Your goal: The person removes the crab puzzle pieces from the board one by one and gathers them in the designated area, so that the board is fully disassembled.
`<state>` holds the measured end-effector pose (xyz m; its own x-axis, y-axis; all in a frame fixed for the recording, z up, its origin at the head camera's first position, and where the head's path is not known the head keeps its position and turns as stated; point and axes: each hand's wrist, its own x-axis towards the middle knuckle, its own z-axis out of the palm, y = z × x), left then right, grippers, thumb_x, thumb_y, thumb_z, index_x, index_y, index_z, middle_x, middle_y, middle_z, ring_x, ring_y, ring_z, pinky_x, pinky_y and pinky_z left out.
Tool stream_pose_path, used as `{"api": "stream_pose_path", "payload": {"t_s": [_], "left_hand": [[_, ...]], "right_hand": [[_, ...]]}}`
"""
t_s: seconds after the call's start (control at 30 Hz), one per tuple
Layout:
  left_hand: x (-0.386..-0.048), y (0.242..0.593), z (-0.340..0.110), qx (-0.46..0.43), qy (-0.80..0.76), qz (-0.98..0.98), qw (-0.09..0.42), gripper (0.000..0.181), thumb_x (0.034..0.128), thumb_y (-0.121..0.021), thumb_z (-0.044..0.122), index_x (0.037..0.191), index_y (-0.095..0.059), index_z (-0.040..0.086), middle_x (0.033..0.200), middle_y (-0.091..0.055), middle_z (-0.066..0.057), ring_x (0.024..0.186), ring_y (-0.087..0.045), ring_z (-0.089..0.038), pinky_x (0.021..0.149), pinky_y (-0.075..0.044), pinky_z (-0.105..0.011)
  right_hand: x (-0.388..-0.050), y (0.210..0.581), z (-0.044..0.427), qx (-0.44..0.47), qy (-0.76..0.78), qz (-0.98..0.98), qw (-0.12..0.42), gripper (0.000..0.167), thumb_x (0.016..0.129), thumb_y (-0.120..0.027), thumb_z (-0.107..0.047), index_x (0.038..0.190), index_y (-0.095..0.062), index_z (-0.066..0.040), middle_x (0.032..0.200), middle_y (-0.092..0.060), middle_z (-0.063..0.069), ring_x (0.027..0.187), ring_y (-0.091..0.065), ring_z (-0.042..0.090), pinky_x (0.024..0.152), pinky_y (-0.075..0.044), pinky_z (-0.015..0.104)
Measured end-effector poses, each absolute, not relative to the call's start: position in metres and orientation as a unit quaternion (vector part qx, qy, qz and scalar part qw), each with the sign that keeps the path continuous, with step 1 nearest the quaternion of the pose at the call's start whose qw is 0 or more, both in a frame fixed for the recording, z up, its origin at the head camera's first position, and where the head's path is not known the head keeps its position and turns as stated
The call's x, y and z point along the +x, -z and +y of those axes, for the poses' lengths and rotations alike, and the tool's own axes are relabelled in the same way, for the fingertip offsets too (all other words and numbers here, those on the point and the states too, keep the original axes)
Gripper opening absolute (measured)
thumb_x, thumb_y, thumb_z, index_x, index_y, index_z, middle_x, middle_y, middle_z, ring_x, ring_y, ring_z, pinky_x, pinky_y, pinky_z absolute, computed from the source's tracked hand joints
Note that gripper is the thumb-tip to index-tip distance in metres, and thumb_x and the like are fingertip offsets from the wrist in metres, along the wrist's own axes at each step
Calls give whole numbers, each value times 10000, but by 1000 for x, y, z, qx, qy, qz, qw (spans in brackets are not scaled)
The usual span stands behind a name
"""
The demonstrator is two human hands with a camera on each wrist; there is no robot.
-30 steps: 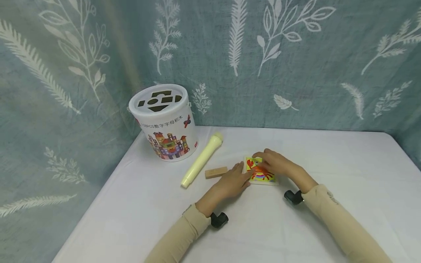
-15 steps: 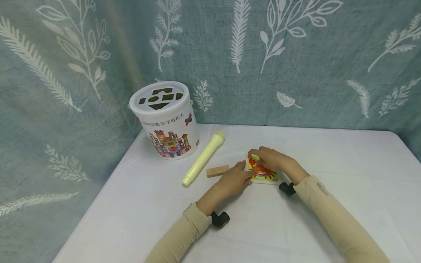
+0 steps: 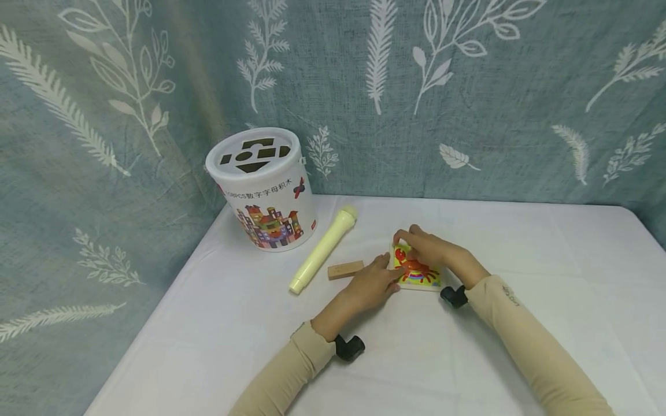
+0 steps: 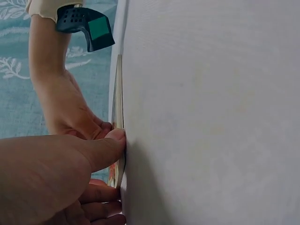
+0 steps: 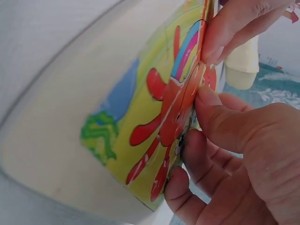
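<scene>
A crab jigsaw puzzle [image 3: 420, 277], yellow with a red crab on a pale square board, lies flat on the white table. My left hand [image 3: 368, 286] holds it at the near-left corner, thumb over the board and fingers along its left side. From the right, my right hand [image 3: 433, 249] bends over the upper part, partly covering the picture. In the right wrist view, the thumb and curled fingertips of the right hand [image 5: 239, 140] grip at the crab's body, where seams between pieces show. Whether a single piece is lifted cannot be told.
Left of the hands lies a small wooden block [image 3: 346, 270]. Behind it a pale yellow stick with a rounded head [image 3: 322, 251] lies slanted. At the back left stands a white bucket [image 3: 276, 231] with shaped holes in its lid. A patterned curtain [image 3: 364, 156] hangs behind the table.
My right hand has shifted slightly left over the puzzle, its fingers now nearer the upper left corner. The left hand keeps its place on the board. The head view has shifted a little.
</scene>
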<state>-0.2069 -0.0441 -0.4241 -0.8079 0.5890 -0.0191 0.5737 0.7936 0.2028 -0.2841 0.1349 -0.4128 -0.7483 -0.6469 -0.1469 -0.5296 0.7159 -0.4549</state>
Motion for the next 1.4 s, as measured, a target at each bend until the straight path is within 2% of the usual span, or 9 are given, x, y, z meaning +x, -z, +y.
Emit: {"api": "stream_pose_path", "payload": {"t_s": [0.23, 0.37, 0.43, 0.57, 0.67, 0.77, 1.03, 1.23, 1.4], "left_hand": [[-205, 423, -42, 310, -92, 945, 42, 441, 926, -539, 267, 1355, -475, 187, 1392, -387, -267, 1286, -409, -359, 920, -476, -410], [-205, 423, -41, 303, -93, 947, 47, 434, 927, -537, 260, 1351, -480, 191, 1396, -378, -269, 1290, -405, -356, 921, -477, -403], [-205, 423, -41, 301, -97, 947, 48, 430, 927, -537, 255, 1348, -483, 189, 1400, -372, -270, 1292, -400, -358, 925, -474, -405], [-205, 422, -40, 304, -101, 946, 49, 425, 927, -537, 252, 1343, -490, 183, 1403, -370, -269, 1296, -394, -362, 924, -473, -411], [-206, 422, -40, 303, -99, 947, 49, 420, 926, -538, 252, 1338, -497, 180, 1403, -372, -265, 1297, -394, -360, 925, -472, -417], [-206, 422, -40, 301, -100, 947, 52, 421, 928, -535, 252, 1340, -494, 179, 1406, -370, -264, 1302, -387, -359, 939, -461, -424], [-207, 427, -43, 282, -107, 951, 64, 436, 932, -525, 264, 1359, -468, 194, 1436, -332, -247, 1339, -334, -341, 1005, -405, -423], [-206, 429, -44, 283, -116, 950, 57, 427, 927, -536, 254, 1343, -489, 174, 1426, -344, -253, 1332, -344, -348, 997, -411, -427], [-206, 428, -41, 289, -125, 948, 52, 426, 932, -529, 251, 1346, -485, 159, 1423, -339, -266, 1328, -347, -356, 1002, -405, -428]], "right_hand": [[-286, 415, 136, -320, 216, 913, 131, 303, 869, -545, 0, 1153, -495, -93, 1058, -527, 131, 906, -546, 261, 866, -460, 480], [-286, 418, 137, -316, 218, 918, 100, 309, 866, -584, -40, 1173, -545, -47, 1069, -564, 132, 991, -566, 295, 893, -444, 498], [-286, 420, 138, -313, 223, 919, 86, 288, 859, -601, -49, 1146, -575, -43, 1046, -574, 123, 970, -569, 284, 881, -451, 478], [-287, 421, 142, -301, 256, 916, 75, 256, 845, -622, -45, 1100, -606, -59, 989, -600, 119, 842, -566, 223, 774, -474, 387], [-289, 422, 145, -291, 302, 904, 78, 225, 858, -612, -48, 1082, -629, -62, 936, -621, 122, 710, -534, 172, 662, -458, 301], [-291, 421, 149, -269, 363, 888, 89, 192, 879, -591, -58, 1055, -665, -40, 924, -653, 134, 653, -496, 142, 601, -432, 250], [-301, 409, 191, -159, 421, 886, 113, 219, 902, -579, -125, 1041, -662, 23, 1002, -664, 158, 771, -553, 103, 693, -484, 261], [-298, 408, 227, -83, 394, 905, 138, 274, 895, -592, -150, 1081, -650, 43, 1036, -673, 148, 763, -529, 77, 696, -473, 250], [-296, 415, 241, -56, 384, 911, 136, 275, 897, -585, -145, 1082, -649, 47, 1089, -644, 194, 796, -522, 114, 677, -449, 217]]}}
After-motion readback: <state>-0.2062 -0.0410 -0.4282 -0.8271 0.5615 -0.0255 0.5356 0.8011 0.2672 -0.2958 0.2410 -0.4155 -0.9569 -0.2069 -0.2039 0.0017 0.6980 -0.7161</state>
